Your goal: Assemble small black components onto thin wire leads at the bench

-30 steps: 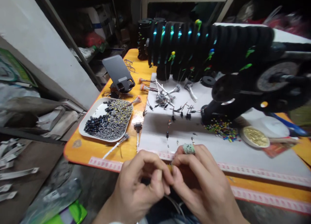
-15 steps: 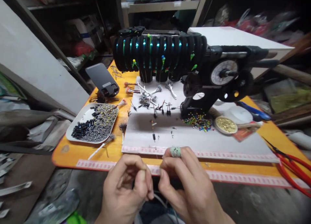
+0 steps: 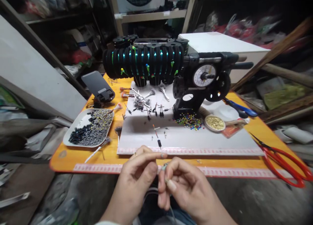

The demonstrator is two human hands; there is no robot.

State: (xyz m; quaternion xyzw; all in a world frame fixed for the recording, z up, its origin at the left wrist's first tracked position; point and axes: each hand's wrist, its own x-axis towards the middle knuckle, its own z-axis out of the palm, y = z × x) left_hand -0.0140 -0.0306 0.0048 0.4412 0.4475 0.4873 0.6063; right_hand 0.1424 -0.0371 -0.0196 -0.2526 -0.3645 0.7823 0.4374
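Observation:
My left hand (image 3: 141, 173) is at the table's front edge, index finger stretched out and thumb apart from it. Its fingertip is at a tiny metallic piece (image 3: 162, 155), by the end of a thin line of small parts. In that line are a small black cylinder (image 3: 159, 143) and a thin orange-tipped stick (image 3: 154, 128). Close beside it on the right, my right hand (image 3: 181, 186) pinches a thin grey cord (image 3: 173, 213) between thumb and fingers. The cord hangs down toward my lap. A pale green wrap is partly visible on one right finger.
A black geared machine (image 3: 187, 98) with a ribbed roll (image 3: 144, 62) stands at the back. Left is a white tray (image 3: 80, 116) of small cylinders; right are coloured beads (image 3: 189, 121), a bowl (image 3: 215, 129) of gold bits, and red-handled scissors (image 3: 278, 161). Tape rulers line the front edges.
My left hand has opened from a pinch and stretched its index finger forward. My right hand has closed its pinch and come closer to the left. The camera view has shifted.

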